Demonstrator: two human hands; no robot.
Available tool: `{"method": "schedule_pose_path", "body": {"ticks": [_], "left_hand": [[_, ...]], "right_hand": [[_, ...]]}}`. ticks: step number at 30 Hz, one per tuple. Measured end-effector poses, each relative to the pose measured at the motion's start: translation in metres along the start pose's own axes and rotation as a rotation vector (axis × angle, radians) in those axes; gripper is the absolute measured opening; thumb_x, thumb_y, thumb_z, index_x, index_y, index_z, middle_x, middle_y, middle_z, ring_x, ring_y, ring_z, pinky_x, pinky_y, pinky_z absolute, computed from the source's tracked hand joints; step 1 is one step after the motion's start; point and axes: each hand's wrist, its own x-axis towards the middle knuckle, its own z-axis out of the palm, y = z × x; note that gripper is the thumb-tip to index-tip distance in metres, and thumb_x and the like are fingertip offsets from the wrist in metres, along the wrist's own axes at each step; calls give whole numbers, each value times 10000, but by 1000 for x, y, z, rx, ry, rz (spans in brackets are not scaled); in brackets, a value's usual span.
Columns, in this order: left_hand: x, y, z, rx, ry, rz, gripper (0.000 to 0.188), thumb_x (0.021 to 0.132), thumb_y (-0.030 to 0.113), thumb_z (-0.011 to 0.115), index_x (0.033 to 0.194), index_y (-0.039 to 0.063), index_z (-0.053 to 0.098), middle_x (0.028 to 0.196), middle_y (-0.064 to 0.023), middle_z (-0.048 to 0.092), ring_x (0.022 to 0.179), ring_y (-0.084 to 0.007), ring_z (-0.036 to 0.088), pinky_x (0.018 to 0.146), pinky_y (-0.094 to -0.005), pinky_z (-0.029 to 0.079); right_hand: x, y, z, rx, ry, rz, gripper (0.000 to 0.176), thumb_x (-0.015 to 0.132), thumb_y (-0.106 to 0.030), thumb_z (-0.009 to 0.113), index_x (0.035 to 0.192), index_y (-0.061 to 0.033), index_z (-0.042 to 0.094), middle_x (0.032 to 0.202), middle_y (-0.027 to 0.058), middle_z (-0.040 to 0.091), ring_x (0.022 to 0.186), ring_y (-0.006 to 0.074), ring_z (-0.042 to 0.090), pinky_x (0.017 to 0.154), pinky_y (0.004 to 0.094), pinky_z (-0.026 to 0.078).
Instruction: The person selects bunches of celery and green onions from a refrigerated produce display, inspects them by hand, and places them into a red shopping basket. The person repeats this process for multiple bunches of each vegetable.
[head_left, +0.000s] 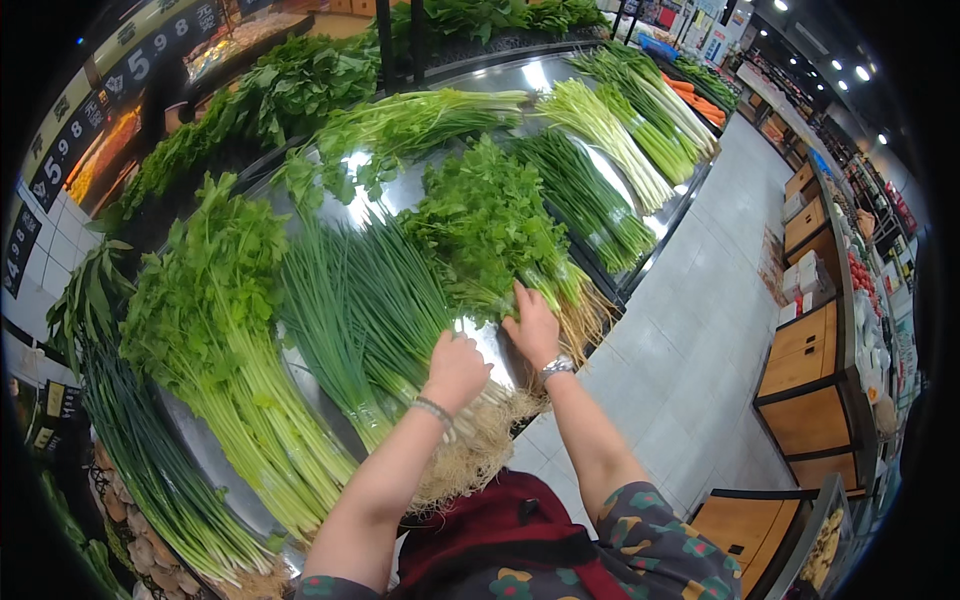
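My left hand (457, 367), with a bracelet at the wrist, is curled at the edge of a bundle of scallions (397, 300). Its fingertips are hidden, so any grip on the stalks cannot be made out. Long pale roots (457, 465) of the scallions hang towards my apron. My right hand (536, 330), wearing a metal watch, has its fingers against the lower stems of a leafy cilantro pile (487, 217). Tan cilantro roots (589, 315) stick out to the right of that hand. Both piles lie on a shiny metal display counter (491, 341).
Celery with leaves (247, 375) and dark green scallions (157, 442) lie to the left. Beyond the cilantro are chives (585, 195), pale stalks (607, 142) and carrots (694, 97). A tiled aisle (675, 300) runs along the right, beside wooden cabinets (806, 352). Black posts (401, 45) stand behind the counter.
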Motion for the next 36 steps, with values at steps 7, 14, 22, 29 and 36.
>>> {"method": "schedule_pose_path", "body": {"ticks": [7, 14, 22, 29, 36], "left_hand": [[45, -15, 3, 220, -6, 131, 211, 767, 262, 559, 760, 124, 718, 862, -45, 665, 949, -193, 555, 858, -355, 358], [32, -34, -4, 195, 103, -191, 247, 801, 295, 603, 704, 81, 678, 804, -44, 628, 911, -206, 544, 854, -377, 367], [25, -25, -14, 84, 37, -360, 217, 823, 267, 601, 779, 66, 668, 914, -63, 618, 1031, -223, 523, 956, -407, 348], [47, 70, -10, -622, 489, -555, 240, 829, 184, 638, 976, -6, 639, 1003, -122, 625, 949, -239, 586, 861, -336, 468], [99, 87, 14, -1909, 780, -1237, 886, 793, 201, 729, 1382, -121, 151, 1186, -135, 474, 1026, -180, 516, 908, -269, 426]], "right_hand": [[22, 32, -15, 246, -150, -2, 573, 712, -260, 640, 1245, -84, 519, 1077, 151, 568, 860, 340, 604, 751, 404, 497], [31, 33, -29, 203, -231, -154, 582, 738, -229, 673, 1246, -22, 476, 1046, 165, 537, 836, 334, 586, 683, 407, 494], [43, 49, -44, 463, -379, -166, 532, 765, -294, 691, 1198, -31, 527, 1029, 156, 571, 847, 332, 596, 675, 377, 491], [79, 113, -77, 383, 47, -225, 488, 761, -306, 720, 1119, -10, 572, 1021, 146, 600, 960, 299, 561, 781, 368, 476], [141, 112, -46, 287, -433, -102, 990, 594, -566, 769, 1234, 109, 430, 1096, 232, 548, 1055, 335, 495, 888, 390, 433]]}}
